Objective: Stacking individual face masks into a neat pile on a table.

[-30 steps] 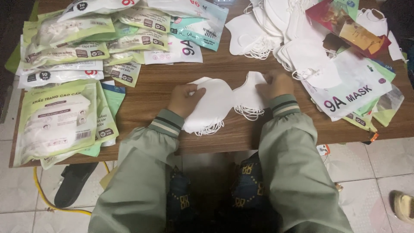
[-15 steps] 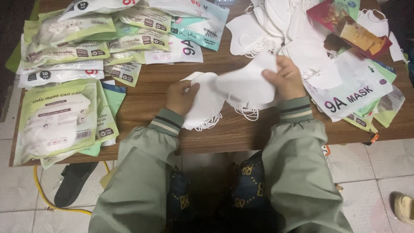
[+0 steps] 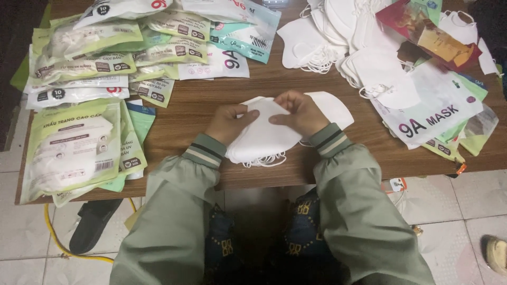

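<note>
A stack of white folded face masks (image 3: 264, 140) lies on the brown wooden table (image 3: 211, 113) near its front edge. My left hand (image 3: 228, 122) grips the stack's left side. My right hand (image 3: 298, 112) presses a top mask down onto the stack from the right. A further white mask (image 3: 334, 108) sticks out to the right behind my right hand. Elastic loops hang out below the stack. Both arms wear pale green sleeves with striped cuffs.
Sealed green and white mask packets (image 3: 74, 145) cover the table's left side and back. A heap of loose white masks (image 3: 348, 47) and empty white pouches (image 3: 438, 113) lie at the right. A yellow cable (image 3: 53, 237) and a dark sandal (image 3: 92, 224) lie on the tiled floor.
My right hand lifted a mask off the right-hand pile, carried it left and laid it on the stack under my left hand. Both hands now meet over the stack.
</note>
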